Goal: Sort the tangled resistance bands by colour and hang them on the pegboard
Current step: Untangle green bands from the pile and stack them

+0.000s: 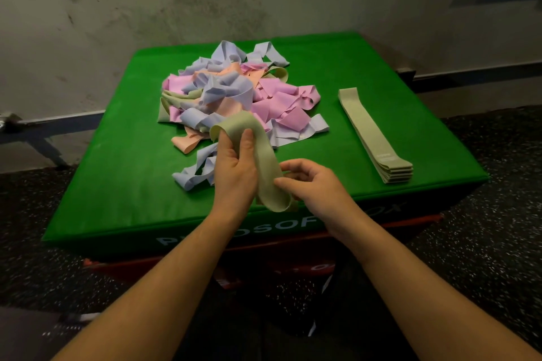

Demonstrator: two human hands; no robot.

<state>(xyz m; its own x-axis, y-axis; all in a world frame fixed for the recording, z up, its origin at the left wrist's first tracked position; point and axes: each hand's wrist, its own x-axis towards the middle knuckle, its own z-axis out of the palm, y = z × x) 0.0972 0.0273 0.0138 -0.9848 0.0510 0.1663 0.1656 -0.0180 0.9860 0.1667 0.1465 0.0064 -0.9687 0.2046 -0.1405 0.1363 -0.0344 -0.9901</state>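
Big green padded box point(123, 184) fills the middle of the view, white lettering along its front edge partly hidden behind the arms, a red layer point(381, 227) showing beneath it, dark speckled floor point(484, 243) all round and a scuffed pale wall point(146, 14) behind.

On top of the box, toward the back and centre, sits the tangled heap of bands point(234, 94): pink, lilac-blue, peach and pale green strips looped over and through each other, with a few lilac loops point(195, 173) spilling toward the front edge just beside the left wrist.

Off to the right, well apart from the heap, lies a neat stack of pale green bands point(374, 133), flattened and laid one on another, running diagonally toward the box's front right corner.

Now the hands. Both are on one pale green band point(264, 164), which arches up from the near edge of the heap and curls down between them. The left hand point(234, 173) holds its upper stretch, thumb laid up along the near face and fingers curled round behind. The right hand point(311, 184) takes the lower loop, thumb and fingertips pinching the strip's edge, the other fingers loosely bent. The loop's bottom end hangs at the box's front edge.
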